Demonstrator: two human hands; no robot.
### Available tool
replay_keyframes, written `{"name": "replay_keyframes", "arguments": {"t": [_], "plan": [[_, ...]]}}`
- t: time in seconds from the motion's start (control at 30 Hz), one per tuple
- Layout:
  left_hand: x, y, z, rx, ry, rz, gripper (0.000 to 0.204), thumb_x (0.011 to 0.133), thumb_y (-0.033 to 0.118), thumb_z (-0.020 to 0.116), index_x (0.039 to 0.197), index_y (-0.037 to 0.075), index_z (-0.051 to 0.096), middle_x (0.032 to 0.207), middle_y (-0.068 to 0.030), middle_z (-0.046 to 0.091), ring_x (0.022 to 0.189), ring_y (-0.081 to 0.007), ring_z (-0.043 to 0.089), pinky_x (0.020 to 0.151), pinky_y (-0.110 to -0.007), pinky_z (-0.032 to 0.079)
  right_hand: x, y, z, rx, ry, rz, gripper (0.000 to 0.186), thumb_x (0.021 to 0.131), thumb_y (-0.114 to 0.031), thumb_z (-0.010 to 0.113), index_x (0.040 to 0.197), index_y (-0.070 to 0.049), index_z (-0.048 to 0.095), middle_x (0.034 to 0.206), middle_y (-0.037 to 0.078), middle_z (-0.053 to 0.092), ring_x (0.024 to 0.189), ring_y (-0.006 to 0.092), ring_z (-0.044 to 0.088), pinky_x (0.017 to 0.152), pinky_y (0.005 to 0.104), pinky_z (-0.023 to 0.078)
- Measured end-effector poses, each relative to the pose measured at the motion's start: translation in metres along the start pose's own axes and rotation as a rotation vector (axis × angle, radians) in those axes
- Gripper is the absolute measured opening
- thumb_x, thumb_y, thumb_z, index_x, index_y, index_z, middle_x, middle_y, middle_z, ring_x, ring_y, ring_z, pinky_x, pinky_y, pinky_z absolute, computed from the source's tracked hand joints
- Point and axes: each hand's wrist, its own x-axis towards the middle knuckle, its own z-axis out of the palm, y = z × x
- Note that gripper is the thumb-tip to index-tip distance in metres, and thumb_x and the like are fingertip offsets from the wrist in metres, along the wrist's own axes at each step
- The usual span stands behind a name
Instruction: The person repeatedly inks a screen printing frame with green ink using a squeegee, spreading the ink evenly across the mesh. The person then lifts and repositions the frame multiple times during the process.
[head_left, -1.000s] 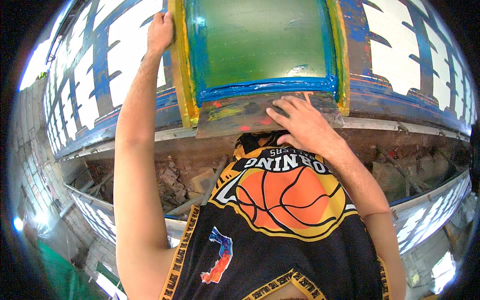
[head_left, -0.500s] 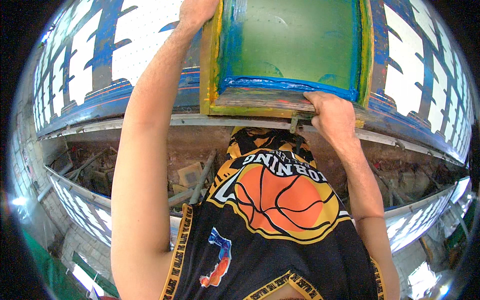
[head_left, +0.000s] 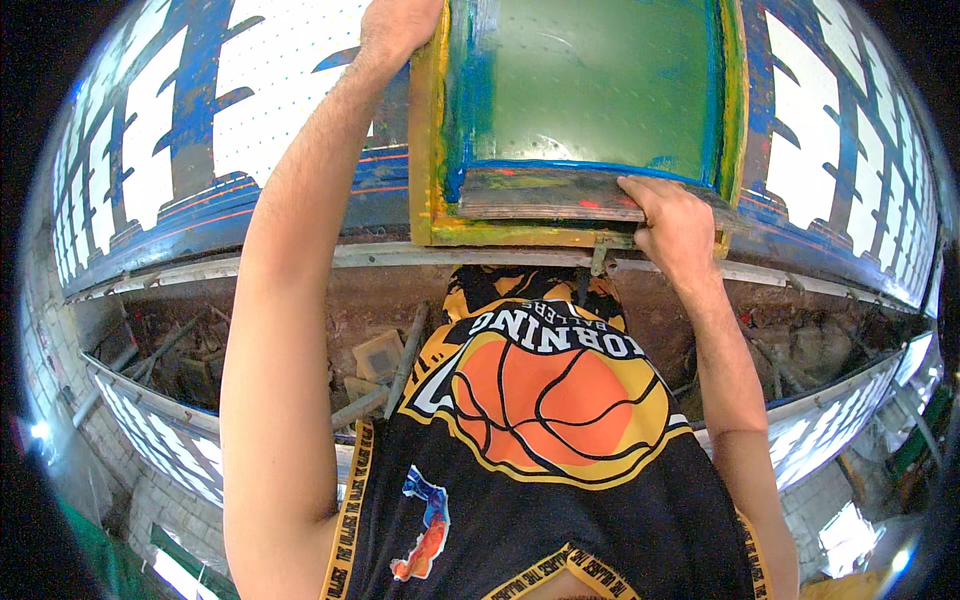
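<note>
A screen-printing frame (head_left: 428, 150) with yellow- and blue-smeared wooden sides lies over the long table at the top. Its mesh (head_left: 600, 85) is green, with blue ink along the edges. A wooden squeegee (head_left: 540, 198) spans the near end of the mesh, a thin blue line of ink along its far side. My right hand (head_left: 680, 228) is closed around the squeegee's right part, thumb side toward the mesh. At the top edge, my left hand (head_left: 400, 28) grips the frame's left side; the picture's edge cuts off part of its fingers.
White printed pieces (head_left: 290, 85) lie in rows on the blue-stained table, left and right of the frame. A metal rail (head_left: 370, 257) with a small bracket (head_left: 602, 258) runs along the near edge. Below are rods and a block (head_left: 380, 355). Another table with white pieces (head_left: 165, 440) stands behind me.
The squeegee has tilted, showing more of its broad face. The thick bead of blue ink beside it is now a thin line. Both hands keep their holds; the view has shifted slightly.
</note>
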Motion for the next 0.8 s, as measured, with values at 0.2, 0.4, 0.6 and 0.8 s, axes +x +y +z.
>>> {"name": "replay_keyframes", "arguments": {"t": [0.2,0.4,0.6,0.8], "plan": [[0.001,0.005,-0.003,-0.01,-0.008,-0.028,0.04,0.112,0.029,0.042,0.117,-0.004,0.065,0.106,-0.0364,0.07,0.102,-0.0547,0.067,0.092,-0.06,0.054,0.016,0.001,0.012,-0.036,0.073,0.051,0.068,0.067,0.005,0.075,0.133,-0.015,0.073,0.13,0.007,0.076,0.118,0.029,0.072,0.097,0.0421,0.06],[-0.001,0.008,-0.009,-0.04,-0.049,-0.13,0.042,0.112,0.036,0.045,0.124,0.0,0.064,0.115,-0.0282,0.071,0.11,-0.0494,0.068,0.097,-0.057,0.056,0.122,0.039,-0.008,-0.062,0.115,0.122,0.046,0.08,-0.006,0.073,0.124,-0.016,0.079,0.118,0.013,0.079,0.104,0.0357,0.076,0.087,0.048,0.062],[0.0,0.012,-0.013,-0.043,-0.044,-0.152,0.036,0.112,0.032,0.048,0.119,0.001,0.064,0.113,-0.0261,0.071,0.108,-0.0469,0.068,0.095,-0.057,0.055,0.256,0.098,-0.038,-0.141,0.144,0.136,0.033,0.084,-0.013,0.075,0.116,-0.015,0.081,0.11,0.015,0.08,0.101,0.0384,0.077,0.086,0.0505,0.063],[0.0,0.018,-0.02,-0.059,-0.054,-0.185,0.034,0.112,0.031,0.049,0.115,0.001,0.064,0.108,-0.025,0.071,0.106,-0.0456,0.067,0.094,-0.055,0.053,0.375,0.155,-0.064,-0.192,0.119,0.126,0.025,0.088,-0.02,0.075,0.111,-0.013,0.081,0.111,0.019,0.079,0.103,0.0409,0.077,0.09,0.0516,0.063]]}}
